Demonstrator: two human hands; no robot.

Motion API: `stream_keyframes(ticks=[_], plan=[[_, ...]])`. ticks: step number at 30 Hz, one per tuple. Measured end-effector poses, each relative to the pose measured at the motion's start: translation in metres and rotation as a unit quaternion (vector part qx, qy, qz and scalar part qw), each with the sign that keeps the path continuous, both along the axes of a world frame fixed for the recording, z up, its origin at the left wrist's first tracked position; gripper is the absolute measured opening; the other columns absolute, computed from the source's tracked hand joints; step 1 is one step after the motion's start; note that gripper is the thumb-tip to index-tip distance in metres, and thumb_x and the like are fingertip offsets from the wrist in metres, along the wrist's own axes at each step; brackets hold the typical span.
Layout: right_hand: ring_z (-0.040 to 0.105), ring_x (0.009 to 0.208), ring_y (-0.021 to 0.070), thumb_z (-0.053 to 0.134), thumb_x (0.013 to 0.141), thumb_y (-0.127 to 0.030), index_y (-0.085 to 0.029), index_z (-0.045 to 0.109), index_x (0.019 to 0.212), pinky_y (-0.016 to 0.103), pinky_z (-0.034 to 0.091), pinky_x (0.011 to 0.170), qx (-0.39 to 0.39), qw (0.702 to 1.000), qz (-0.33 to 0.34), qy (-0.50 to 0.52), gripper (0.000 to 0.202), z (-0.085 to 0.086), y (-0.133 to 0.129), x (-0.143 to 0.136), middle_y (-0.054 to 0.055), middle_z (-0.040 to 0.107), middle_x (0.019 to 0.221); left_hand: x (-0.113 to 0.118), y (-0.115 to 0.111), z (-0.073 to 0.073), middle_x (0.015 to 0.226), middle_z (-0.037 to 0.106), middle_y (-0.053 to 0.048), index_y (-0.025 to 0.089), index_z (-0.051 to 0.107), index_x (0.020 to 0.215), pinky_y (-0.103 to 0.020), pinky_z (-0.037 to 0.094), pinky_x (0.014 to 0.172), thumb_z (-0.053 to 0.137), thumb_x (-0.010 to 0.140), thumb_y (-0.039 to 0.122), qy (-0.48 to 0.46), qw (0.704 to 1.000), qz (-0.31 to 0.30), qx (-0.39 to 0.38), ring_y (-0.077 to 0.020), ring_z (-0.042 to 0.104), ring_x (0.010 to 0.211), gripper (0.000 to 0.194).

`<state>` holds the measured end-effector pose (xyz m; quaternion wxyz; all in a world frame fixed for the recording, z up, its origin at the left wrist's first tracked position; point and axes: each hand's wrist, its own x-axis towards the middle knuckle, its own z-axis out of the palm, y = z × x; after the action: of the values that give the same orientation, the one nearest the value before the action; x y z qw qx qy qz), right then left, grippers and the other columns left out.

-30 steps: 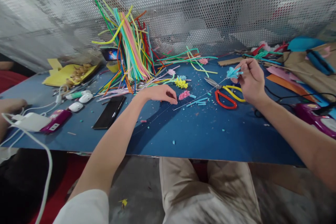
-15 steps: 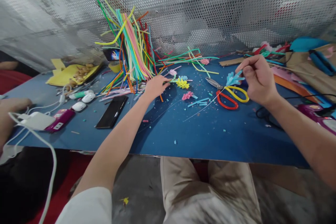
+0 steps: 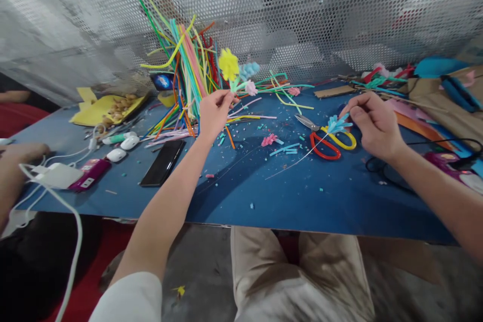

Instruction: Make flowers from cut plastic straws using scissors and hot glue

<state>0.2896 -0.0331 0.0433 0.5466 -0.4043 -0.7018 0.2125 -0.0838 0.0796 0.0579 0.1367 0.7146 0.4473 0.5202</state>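
Pinched in my left hand are the stems of a small bunch of pipe cleaner flowers, with yellow, blue and pale pink heads raised above the table. My right hand is closed on a light-blue pipe cleaner flower, from which a thin pale wire or thread trails down to the left. Just beyond that flower lie scissors with one red and one yellow handle. Between the hands, a pink pipe cleaner flower and cut blue pieces rest on the tabletop.
A tall bundle of colourful pipe cleaners stands behind my left hand. A black phone, white chargers with cables and a yellow tray are on the left. Another person's hand is at far left. Perforated metal backs the blue table.
My left hand has lifted the bunch of flowers off the table, and its heads now point upward. My right hand has shifted slightly downward with the blue flower.
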Motion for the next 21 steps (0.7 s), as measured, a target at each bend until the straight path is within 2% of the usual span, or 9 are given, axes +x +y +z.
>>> stream_keyframes(ticks=[4,9,13,17,21], plan=[[0.051,0.057,0.0086,0.052,0.099,-0.038,-0.022,0.054,0.092,0.027,0.044,0.054,-0.025,0.994,-0.007,0.108,0.017,-0.021,0.002,-0.002,0.0,0.06,0.085,0.006,-0.008,0.017,0.098,0.076,-0.007,0.019,0.069,0.103,-0.022,0.057,0.064,0.061,0.093,0.048,-0.146,0.987,-0.064,-0.013,-0.0094,0.068,0.066,0.032],[0.055,0.064,0.0112,0.05,0.099,-0.038,-0.023,0.055,0.092,0.027,0.047,0.058,-0.023,0.999,-0.037,0.033,0.018,-0.028,-0.005,-0.004,0.001,0.062,0.084,0.01,-0.014,0.024,0.109,0.074,-0.005,0.02,0.064,0.102,-0.031,0.061,0.09,0.063,0.093,0.046,-0.221,0.965,-0.135,-0.04,-0.0159,0.073,0.097,0.027],[0.056,0.069,0.013,0.047,0.1,-0.037,-0.023,0.055,0.093,0.028,0.048,0.059,0.001,0.998,-0.067,-0.01,0.017,-0.027,-0.005,-0.002,0.002,0.062,0.084,0.009,-0.013,0.015,0.111,0.074,-0.006,0.021,0.06,0.103,-0.035,0.061,0.094,0.062,0.095,0.042,-0.228,0.952,-0.172,-0.112,-0.0178,0.074,0.098,0.023],[0.057,0.069,0.0134,0.047,0.099,-0.036,-0.023,0.055,0.093,0.028,0.048,0.059,-0.004,0.997,-0.073,-0.031,0.017,-0.029,-0.003,0.001,0.003,0.062,0.084,0.015,-0.013,0.001,0.112,0.074,-0.006,0.022,0.06,0.107,-0.031,0.063,0.083,0.058,0.097,0.04,-0.236,0.941,-0.182,-0.16,-0.0158,0.074,0.089,0.021],[0.054,0.062,0.0117,0.048,0.099,-0.035,-0.023,0.054,0.095,0.027,0.046,0.056,-0.03,0.997,-0.062,-0.026,0.014,-0.028,-0.002,0.004,0.002,0.061,0.083,0.028,-0.022,-0.01,0.11,0.073,-0.009,0.019,0.062,0.112,-0.027,0.063,0.073,0.056,0.098,0.038,-0.196,0.943,-0.184,-0.196,-0.0133,0.073,0.078,0.024]])
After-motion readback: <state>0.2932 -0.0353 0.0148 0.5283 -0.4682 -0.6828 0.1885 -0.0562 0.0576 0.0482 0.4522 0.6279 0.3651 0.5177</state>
